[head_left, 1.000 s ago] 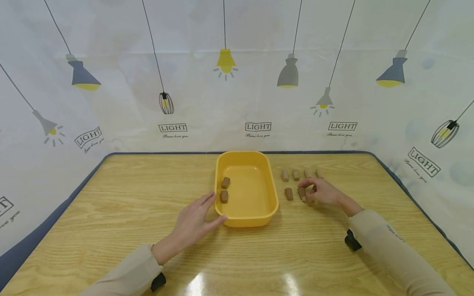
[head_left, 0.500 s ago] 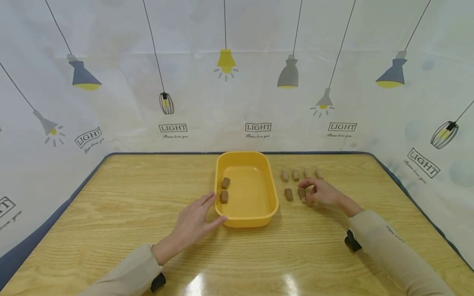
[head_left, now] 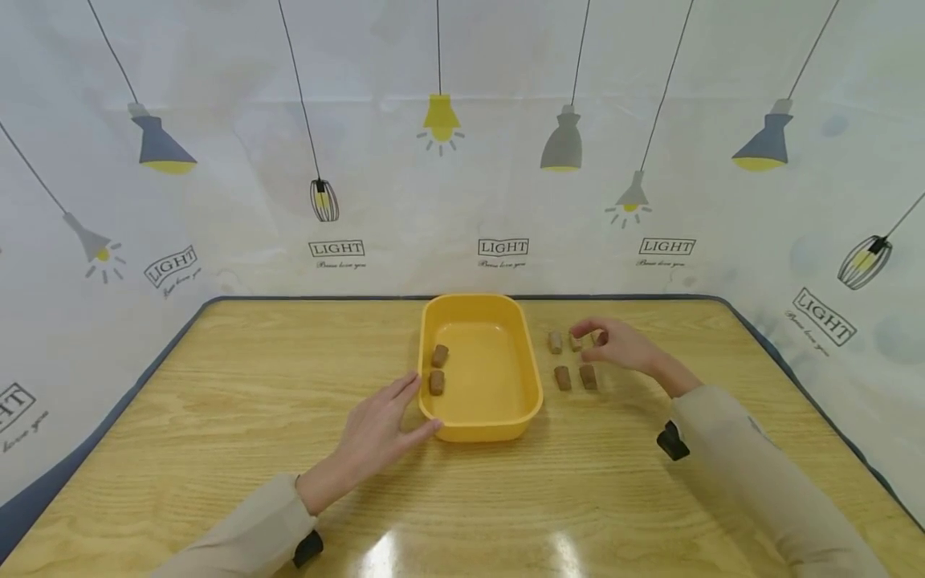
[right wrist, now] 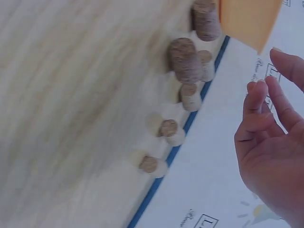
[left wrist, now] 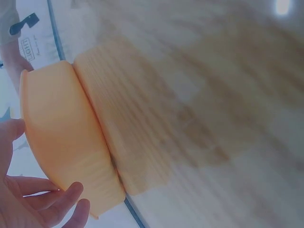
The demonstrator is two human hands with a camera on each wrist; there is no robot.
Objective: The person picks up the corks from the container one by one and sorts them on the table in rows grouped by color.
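Observation:
In the head view my left hand (head_left: 376, 432) touches the near left corner of a yellow plastic basin (head_left: 486, 432), its fingers loosely extended at the rim. Two brown corks (head_left: 440, 356) lie inside along the basin's left wall. To the right, my right hand (head_left: 623, 345) hovers over the corks on the table, thumb and index finger apart with nothing between them. Just below its fingertips are two darker corks (head_left: 588, 376) in a front row. Paler corks (head_left: 555, 343) make up a back row, partly hidden by the hand. The right wrist view shows both rows standing apart from the hand (right wrist: 270, 147).
All this rests on a wood-grain table (head_left: 275, 353) with a dark blue edge. Behind it hangs a white backdrop (head_left: 405, 193) printed with lamps. Each wrist wears a black device, such as the one under the right sleeve (head_left: 674, 440).
My right hand has come away from the front-row cork and shifted up and to the left, over the back row. That cork stays on the table. My left hand keeps its place.

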